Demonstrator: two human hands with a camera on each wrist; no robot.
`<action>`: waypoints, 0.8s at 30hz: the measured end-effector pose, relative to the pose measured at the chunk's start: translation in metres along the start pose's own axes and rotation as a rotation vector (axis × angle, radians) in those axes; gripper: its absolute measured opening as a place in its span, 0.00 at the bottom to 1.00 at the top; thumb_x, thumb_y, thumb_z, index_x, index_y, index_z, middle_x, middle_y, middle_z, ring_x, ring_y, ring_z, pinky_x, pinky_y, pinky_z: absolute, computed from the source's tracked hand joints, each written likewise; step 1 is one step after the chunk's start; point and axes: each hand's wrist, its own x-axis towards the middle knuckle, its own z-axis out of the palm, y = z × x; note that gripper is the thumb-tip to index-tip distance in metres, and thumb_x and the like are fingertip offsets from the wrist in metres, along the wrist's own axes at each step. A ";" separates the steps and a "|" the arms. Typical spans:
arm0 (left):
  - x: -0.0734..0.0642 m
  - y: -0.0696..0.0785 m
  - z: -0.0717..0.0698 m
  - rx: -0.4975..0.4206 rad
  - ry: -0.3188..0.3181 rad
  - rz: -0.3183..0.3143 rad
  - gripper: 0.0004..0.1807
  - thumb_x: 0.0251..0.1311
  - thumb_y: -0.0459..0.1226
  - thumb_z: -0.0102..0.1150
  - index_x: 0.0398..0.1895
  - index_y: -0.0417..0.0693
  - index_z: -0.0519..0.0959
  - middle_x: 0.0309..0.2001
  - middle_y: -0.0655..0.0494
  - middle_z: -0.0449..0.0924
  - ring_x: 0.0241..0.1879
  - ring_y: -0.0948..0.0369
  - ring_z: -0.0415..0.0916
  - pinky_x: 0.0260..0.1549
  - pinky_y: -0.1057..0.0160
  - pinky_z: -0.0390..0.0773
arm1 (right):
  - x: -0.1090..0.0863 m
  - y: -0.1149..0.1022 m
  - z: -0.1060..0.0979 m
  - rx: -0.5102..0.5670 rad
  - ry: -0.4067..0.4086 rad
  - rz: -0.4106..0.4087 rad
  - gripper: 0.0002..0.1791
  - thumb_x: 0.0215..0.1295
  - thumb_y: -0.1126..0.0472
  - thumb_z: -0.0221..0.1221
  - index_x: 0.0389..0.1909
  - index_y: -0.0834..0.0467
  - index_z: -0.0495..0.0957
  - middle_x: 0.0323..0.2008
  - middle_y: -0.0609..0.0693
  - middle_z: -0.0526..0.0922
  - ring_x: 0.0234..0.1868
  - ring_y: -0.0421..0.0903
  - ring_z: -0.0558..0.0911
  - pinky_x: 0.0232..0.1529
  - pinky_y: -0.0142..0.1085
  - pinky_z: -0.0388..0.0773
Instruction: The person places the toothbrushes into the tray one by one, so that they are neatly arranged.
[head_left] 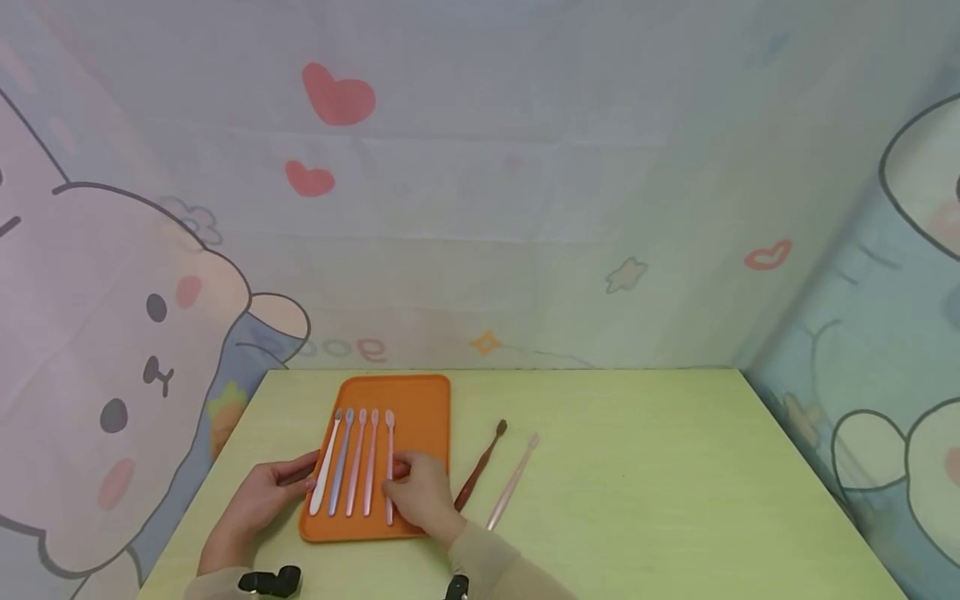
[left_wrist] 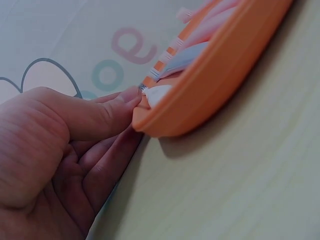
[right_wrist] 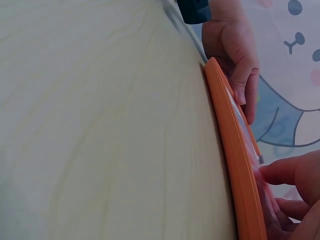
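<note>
An orange tray (head_left: 414,404) lies on the table's left part. My left hand (head_left: 258,498) grips its left rim, thumb on top and fingers against the outer side, as the left wrist view shows. With thumb and fingers my right hand (head_left: 426,493) pinches a pink toothbrush (head_left: 390,446) on the tray. To its left a white toothbrush (head_left: 323,479), a blue toothbrush (head_left: 341,467) and two pink toothbrushes (head_left: 356,467) lie side by side, heads toward the far edge. In the right wrist view the right fingers (right_wrist: 282,172) partly hide the tray's contents.
Right of the tray, a brown toothbrush (head_left: 480,468) and a pale pink toothbrush (head_left: 514,483) lie slanted on the yellow-green table (head_left: 660,475); the right forearm is near their lower ends. A printed cloth (head_left: 525,208) hangs behind and at both sides.
</note>
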 end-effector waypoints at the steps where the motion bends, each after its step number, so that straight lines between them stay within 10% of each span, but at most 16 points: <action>1: 0.000 0.000 0.000 -0.005 -0.002 -0.001 0.29 0.73 0.37 0.68 0.74 0.35 0.75 0.70 0.40 0.77 0.68 0.48 0.76 0.54 0.75 0.77 | 0.001 0.000 0.001 -0.003 0.001 0.002 0.22 0.62 0.66 0.74 0.57 0.65 0.86 0.34 0.41 0.83 0.31 0.31 0.79 0.36 0.30 0.80; 24: -0.001 -0.001 0.000 -0.050 -0.008 -0.009 0.29 0.72 0.35 0.69 0.73 0.36 0.75 0.69 0.40 0.78 0.63 0.61 0.79 0.52 0.78 0.74 | 0.008 -0.013 -0.006 -0.092 -0.077 0.014 0.21 0.68 0.64 0.73 0.59 0.67 0.84 0.33 0.42 0.80 0.32 0.35 0.78 0.37 0.34 0.80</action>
